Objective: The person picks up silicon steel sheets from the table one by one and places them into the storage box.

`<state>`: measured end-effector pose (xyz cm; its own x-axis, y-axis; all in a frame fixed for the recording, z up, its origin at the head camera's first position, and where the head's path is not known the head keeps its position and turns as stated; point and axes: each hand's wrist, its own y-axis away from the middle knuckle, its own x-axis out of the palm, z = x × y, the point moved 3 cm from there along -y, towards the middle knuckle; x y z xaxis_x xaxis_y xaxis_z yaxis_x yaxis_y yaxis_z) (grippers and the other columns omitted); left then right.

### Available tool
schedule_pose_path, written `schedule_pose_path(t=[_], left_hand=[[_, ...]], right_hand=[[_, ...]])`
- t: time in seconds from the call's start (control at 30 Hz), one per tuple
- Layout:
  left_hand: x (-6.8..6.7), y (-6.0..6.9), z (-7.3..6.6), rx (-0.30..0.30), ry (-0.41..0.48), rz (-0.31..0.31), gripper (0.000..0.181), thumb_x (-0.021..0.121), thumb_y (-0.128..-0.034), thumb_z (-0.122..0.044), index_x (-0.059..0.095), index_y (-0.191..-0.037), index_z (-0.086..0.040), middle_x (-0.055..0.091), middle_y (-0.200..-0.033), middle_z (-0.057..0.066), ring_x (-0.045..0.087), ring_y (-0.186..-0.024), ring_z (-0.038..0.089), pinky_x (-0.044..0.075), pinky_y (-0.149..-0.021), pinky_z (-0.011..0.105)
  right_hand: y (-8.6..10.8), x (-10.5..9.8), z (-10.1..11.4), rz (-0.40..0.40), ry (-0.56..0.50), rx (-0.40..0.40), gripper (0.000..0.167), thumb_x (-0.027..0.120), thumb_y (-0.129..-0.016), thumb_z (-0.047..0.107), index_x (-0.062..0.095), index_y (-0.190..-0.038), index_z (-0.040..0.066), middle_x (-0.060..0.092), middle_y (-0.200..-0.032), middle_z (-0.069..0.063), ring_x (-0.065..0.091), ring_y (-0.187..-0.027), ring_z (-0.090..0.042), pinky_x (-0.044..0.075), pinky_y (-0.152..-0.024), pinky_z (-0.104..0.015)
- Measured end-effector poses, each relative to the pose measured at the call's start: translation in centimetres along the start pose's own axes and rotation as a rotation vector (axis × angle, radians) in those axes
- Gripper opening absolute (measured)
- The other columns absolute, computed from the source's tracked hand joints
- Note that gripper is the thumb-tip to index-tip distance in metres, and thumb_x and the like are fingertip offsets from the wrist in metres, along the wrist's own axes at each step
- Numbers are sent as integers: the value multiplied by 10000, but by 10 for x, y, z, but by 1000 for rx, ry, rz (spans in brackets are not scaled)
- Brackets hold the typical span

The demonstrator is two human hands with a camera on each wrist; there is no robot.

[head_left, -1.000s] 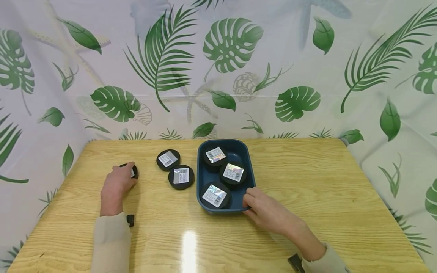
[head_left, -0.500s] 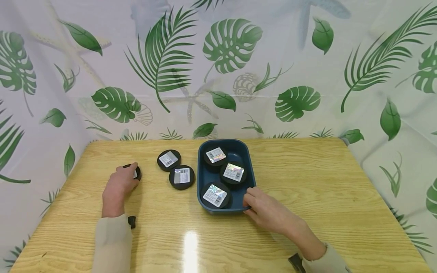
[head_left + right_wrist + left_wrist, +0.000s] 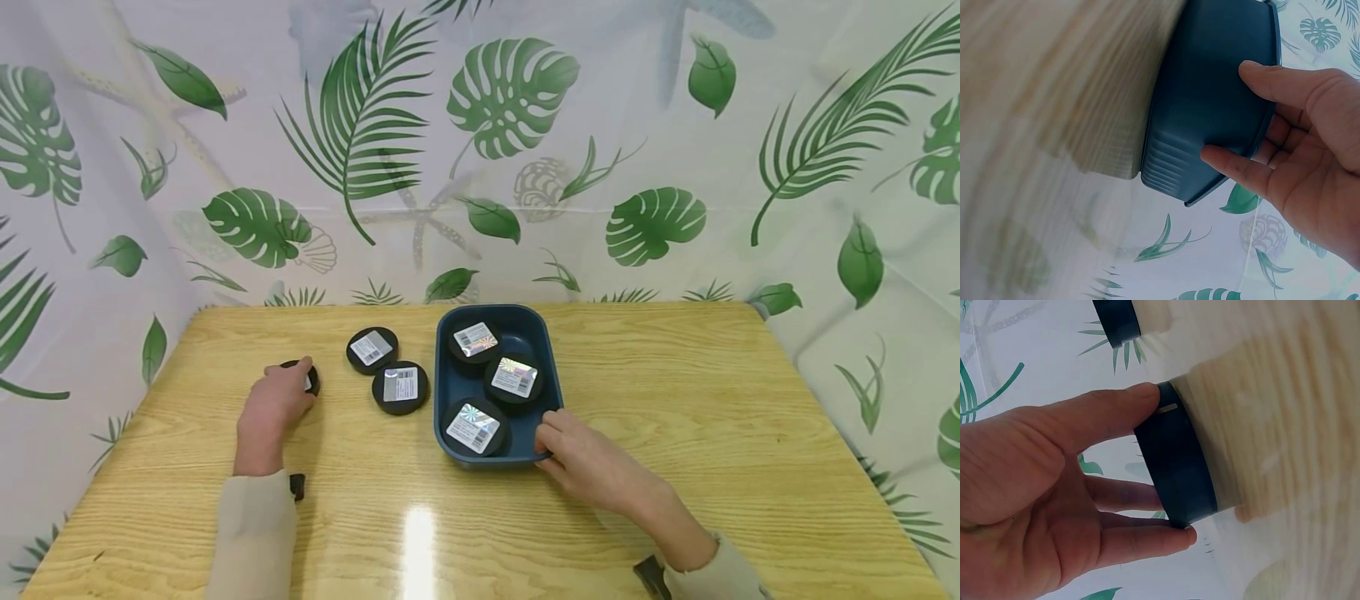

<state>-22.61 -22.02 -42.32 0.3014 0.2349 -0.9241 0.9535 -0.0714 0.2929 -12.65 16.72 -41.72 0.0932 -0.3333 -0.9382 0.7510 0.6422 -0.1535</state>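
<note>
My left hand (image 3: 272, 404) pinches a flat, round black disc (image 3: 314, 384) at the left of the table. In the left wrist view the thumb lies on one side of this disc (image 3: 1175, 465) and the fingers on the other; a small light mark shows on its edge. A dark blue plastic bin (image 3: 532, 433) stands at the centre, holding three black discs with shiny labels. My right hand (image 3: 588, 462) grips the bin's near right corner. The right wrist view shows its thumb and a finger against the bin's outer wall (image 3: 1204, 106), other fingers over the rim.
Two more labelled black discs, one farther back (image 3: 372, 350) and one nearer (image 3: 401, 387), lie between my left hand and the bin. The wooden table (image 3: 675, 375) meets a leaf-printed cloth (image 3: 495, 217) at its back and sides.
My left hand and its disc have moved slightly to the right along the table. The bin, the other discs and my right hand have stayed in place.
</note>
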Motion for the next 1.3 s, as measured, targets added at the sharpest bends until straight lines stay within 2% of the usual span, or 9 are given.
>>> schedule_pose_path(t=[0.33, 0.57, 0.73, 0.9, 1.07, 1.3], left_hand=[[1, 2, -5, 13, -11, -12, 594, 588, -941, -67, 360, -1474, 64, 387, -1295, 522, 518, -1067, 641, 470, -869, 656], [3, 0, -9, 28, -25, -14, 580, 609, -928, -60, 388, -1448, 75, 425, -1249, 517, 566, -998, 602, 490, -838, 637], [6, 0, -12, 10, -27, -5, 561, 590, -946, -67, 384, -1453, 58, 391, -1234, 543, 559, -993, 615, 489, -843, 642], [8, 3, -18, -25, -25, 1, 522, 567, -975, -79, 382, -1449, 36, 358, -1207, 559, 524, -975, 661, 502, -797, 650], [11, 4, -26, -31, -42, 11, 541, 537, -1002, -80, 329, -1483, 54, 259, -1274, 603, 443, -1047, 739, 493, -810, 674], [12, 8, -32, -37, -49, 24, 550, 504, -1007, -71, 297, -1500, 56, 225, -1297, 608, 410, -1094, 747, 477, -843, 686]], right_hand=[[0, -1, 1, -4, 6, -13, 235, 785, -825, 36, 570, -826, 129, 458, -818, 64, 425, -768, -96, 438, -678, -248], [0, -1, 0, 2, 5, -4, 234, 786, -825, 36, 572, -825, 131, 463, -819, 64, 425, -767, -94, 437, -671, -238], [0, -1, 0, 6, 6, -1, 231, 785, -827, 38, 574, -828, 131, 464, -821, 62, 423, -766, -94, 436, -669, -237], [0, -1, 0, 3, 9, -7, 235, 787, -825, 38, 571, -825, 131, 463, -820, 62, 422, -765, -94, 435, -670, -237], [0, -1, 0, 1, 6, -4, 235, 787, -825, 37, 572, -823, 132, 462, -819, 62, 420, -766, -94, 432, -669, -237], [0, 0, 0, -10, 7, -12, 237, 789, -823, 39, 571, -827, 130, 461, -821, 64, 420, -768, -93, 436, -673, -238]])
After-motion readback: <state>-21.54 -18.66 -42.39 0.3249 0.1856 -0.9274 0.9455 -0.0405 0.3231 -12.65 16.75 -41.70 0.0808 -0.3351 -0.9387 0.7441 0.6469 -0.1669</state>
